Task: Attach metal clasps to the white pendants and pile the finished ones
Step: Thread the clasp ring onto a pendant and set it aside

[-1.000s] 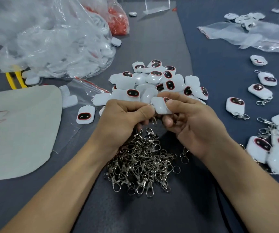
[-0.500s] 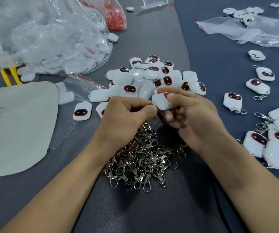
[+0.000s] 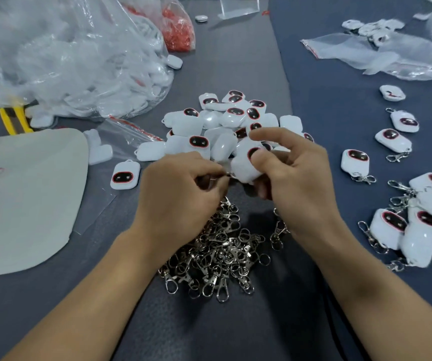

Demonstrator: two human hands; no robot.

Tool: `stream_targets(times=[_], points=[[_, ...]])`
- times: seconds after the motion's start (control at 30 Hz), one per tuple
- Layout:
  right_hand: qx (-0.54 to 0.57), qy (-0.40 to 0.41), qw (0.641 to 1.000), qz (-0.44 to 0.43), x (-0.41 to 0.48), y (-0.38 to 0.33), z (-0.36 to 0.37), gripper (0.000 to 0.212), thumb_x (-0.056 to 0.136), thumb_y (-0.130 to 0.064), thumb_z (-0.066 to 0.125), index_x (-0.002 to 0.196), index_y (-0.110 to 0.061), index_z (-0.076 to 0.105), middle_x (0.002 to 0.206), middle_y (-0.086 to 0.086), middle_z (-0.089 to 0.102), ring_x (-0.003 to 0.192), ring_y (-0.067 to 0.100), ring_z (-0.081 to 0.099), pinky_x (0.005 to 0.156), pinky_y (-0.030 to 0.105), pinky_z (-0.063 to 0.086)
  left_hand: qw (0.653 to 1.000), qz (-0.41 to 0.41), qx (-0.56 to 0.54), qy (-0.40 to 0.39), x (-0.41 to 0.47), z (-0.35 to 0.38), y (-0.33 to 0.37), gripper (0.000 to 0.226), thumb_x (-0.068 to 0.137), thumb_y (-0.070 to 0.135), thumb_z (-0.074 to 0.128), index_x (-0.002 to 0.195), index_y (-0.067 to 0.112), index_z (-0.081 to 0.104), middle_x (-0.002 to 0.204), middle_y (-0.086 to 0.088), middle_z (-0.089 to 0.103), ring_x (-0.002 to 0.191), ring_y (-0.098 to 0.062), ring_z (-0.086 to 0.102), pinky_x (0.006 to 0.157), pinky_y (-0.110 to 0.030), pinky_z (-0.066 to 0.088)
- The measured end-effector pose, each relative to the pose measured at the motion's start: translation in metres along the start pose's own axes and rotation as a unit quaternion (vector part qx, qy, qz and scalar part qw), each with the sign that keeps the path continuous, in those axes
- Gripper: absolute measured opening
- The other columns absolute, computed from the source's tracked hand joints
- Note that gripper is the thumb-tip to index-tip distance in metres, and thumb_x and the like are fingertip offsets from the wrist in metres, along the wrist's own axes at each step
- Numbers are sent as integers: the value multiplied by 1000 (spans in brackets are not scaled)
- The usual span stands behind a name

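Observation:
My right hand [image 3: 298,175] grips a white pendant [image 3: 245,166] with a dark red-rimmed oval face, thumb on that face and index finger raised. My left hand [image 3: 181,194] pinches a small metal clasp ring [image 3: 226,175] against the pendant's left edge. Below both hands lies a heap of loose metal clasps [image 3: 217,256]. Behind them is a pile of pendants without clasps [image 3: 220,123]. Pendants with clasps attached lie piled at the right [image 3: 423,222], and three more are scattered [image 3: 355,162] above that pile.
A big clear plastic bag of white parts [image 3: 79,58] fills the upper left, with a bag of red bits [image 3: 178,29] behind it. A pale sheet [image 3: 22,199] lies at left, yellow-handled tool [image 3: 14,118] beside it. Empty clear bags [image 3: 381,56] sit upper right.
My right hand has turned the pendant so its dark face points up and lifted its index finger. My left hand stays pinched at the pendant's edge.

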State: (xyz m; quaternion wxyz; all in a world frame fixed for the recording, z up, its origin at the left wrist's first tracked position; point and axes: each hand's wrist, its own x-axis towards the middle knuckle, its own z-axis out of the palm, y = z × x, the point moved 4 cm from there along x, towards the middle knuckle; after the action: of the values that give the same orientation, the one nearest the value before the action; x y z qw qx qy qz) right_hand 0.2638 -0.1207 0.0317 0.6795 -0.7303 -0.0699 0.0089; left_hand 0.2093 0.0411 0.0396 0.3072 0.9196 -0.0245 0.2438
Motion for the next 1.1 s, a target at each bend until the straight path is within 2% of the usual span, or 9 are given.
stream_targets(times=[0.23, 0.43, 0.53, 0.6, 0.7, 0.77, 0.87, 0.97, 1.1], points=[[41, -22, 996, 72, 8, 8, -15, 11, 88, -3, 70, 84, -12, 64, 55, 4, 62, 36, 14, 39, 37, 22, 30, 999, -12, -26, 31, 2, 3, 6, 8, 75, 27, 72, 78, 31, 77, 83, 17, 69, 86, -6, 58, 82, -24, 49], [-119, 8, 993, -5, 18, -1, -41, 5, 74, -16, 73, 75, -20, 76, 63, 19, 67, 51, 16, 45, 50, 27, 36, 998, -69, 10, 10, -7, 3, 1, 22, 78, 50, 70, 98, 47, 76, 73, 26, 70, 71, 3, 64, 71, -28, 55], [-316, 68, 946, -38, 26, -6, -69, 13, 64, -33, 63, 68, -30, 75, 51, 2, 62, 54, 15, 51, 54, 27, 38, 996, -89, 29, -4, -5, -1, -4, 22, 76, 53, 69, 95, 45, 77, 71, 28, 67, 75, 2, 61, 74, -29, 55], [-469, 85, 879, -21, 29, -9, -81, 14, 65, -32, 60, 63, -28, 74, 54, -2, 62, 60, 23, 55, 58, 29, 40, 995, -89, 30, -42, -4, 1, -7, 22, 73, 55, 69, 90, 44, 78, 73, 29, 68, 73, 3, 62, 75, -29, 55], [-586, 72, 805, -50, 27, -11, -77, 17, 76, -19, 67, 77, -31, 80, 90, 2, 73, 88, 36, 58, 85, 42, 42, 990, -78, 9, -118, -6, 8, -7, 18, 74, 53, 71, 87, 43, 79, 86, 27, 69, 85, 1, 63, 82, -33, 53], [-572, 46, 814, -90, 24, -13, -64, 30, 77, -12, 70, 100, -28, 81, 113, 4, 71, 107, 40, 57, 96, 45, 37, 987, -67, 3, -144, -6, 9, -10, 18, 74, 52, 72, 88, 43, 80, 90, 27, 68, 87, 1, 63, 81, -29, 51], [-548, -30, 822, -149, 18, -11, -36, 50, 67, 0, 64, 111, -18, 77, 111, 4, 73, 105, 40, 59, 93, 44, 42, 984, -61, -16, -166, -4, 10, -13, 12, 74, 44, 79, 86, 41, 80, 90, 28, 67, 87, 5, 62, 77, -19, 44], [-569, -77, 806, -144, 15, 1, -19, 61, 71, -2, 62, 129, -21, 67, 124, -1, 69, 115, 31, 54, 95, 34, 30, 981, -63, -15, -183, -4, 11, -14, 12, 72, 40, 83, 84, 40, 80, 90, 29, 67, 87, 6, 62, 74, -16, 42], [-517, -5, 834, -192, 16, -2, -21, 27, 90, -7, 59, 107, -22, 74, 96, -2, 72, 96, 26, 54, 83, 31, 26, 977, -86, -16, -197, -3, 15, -14, 7, 74, 38, 83, 79, 36, 78, 86, 24, 67, 81, 3, 60, 72, -18, 42]])
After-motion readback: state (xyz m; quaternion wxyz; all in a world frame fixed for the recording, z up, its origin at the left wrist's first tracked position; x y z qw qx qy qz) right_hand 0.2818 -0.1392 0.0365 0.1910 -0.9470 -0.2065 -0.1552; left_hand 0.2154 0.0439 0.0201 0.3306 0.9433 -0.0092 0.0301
